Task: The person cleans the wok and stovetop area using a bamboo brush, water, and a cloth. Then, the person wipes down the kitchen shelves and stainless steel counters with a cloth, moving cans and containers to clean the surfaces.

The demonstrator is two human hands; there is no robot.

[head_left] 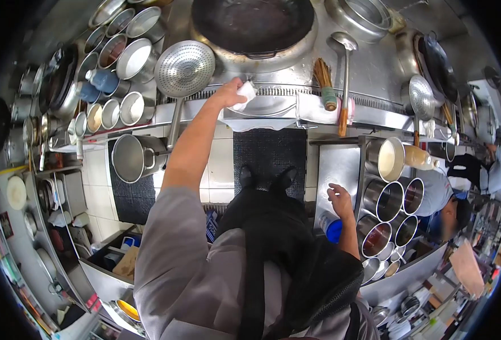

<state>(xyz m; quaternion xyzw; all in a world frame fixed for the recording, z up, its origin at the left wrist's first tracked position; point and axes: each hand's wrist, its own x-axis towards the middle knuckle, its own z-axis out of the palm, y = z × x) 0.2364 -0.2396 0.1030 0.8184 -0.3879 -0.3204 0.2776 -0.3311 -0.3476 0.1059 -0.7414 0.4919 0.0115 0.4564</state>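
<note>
My left hand (pixel 226 95) reaches forward to the front edge of the stove and is closed on a crumpled white cloth (pixel 246 96). Just behind the cloth runs a slotted drain grate (pixel 279 90), and a large black wok (pixel 253 25) sits on the burner beyond. A perforated strainer ladle (pixel 185 68) lies on the stove left of this hand, its handle pointing toward me. My right hand (pixel 339 201) hangs at my right with fingers apart and nothing in it, over or beside a bare steel counter (pixel 341 164); whether it touches the surface I cannot tell.
Right of the wok lie a bamboo brush (pixel 324 85) and a long-handled ladle (pixel 345 73). Metal containers (pixel 134 59) crowd the left, and several pots (pixel 389 201) stand at the right. A lidless pot (pixel 130 158) hangs front left. Another person (pixel 434 195) is at far right.
</note>
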